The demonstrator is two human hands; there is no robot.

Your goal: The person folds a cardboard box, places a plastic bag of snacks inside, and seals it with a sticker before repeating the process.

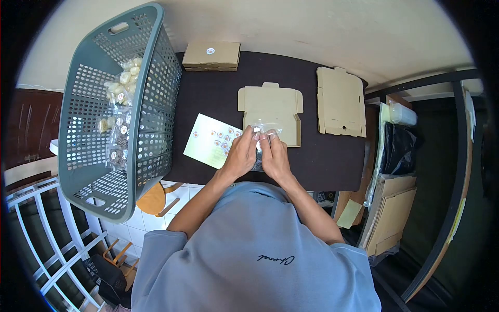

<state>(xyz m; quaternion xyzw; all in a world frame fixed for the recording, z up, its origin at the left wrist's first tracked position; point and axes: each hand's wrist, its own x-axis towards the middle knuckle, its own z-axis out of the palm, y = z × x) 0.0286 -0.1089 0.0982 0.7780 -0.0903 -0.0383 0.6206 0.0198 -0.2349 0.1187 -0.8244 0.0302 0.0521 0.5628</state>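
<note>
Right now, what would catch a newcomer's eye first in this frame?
The big grey laundry basket standing at the left end of the dark table, with clear bags of small round items inside. Next, the left hand and right hand meet at the table's near edge, fingers pinching a small clear bag, beside a pale green sticker sheet. Flat cardboard boxes lie beyond.
</note>
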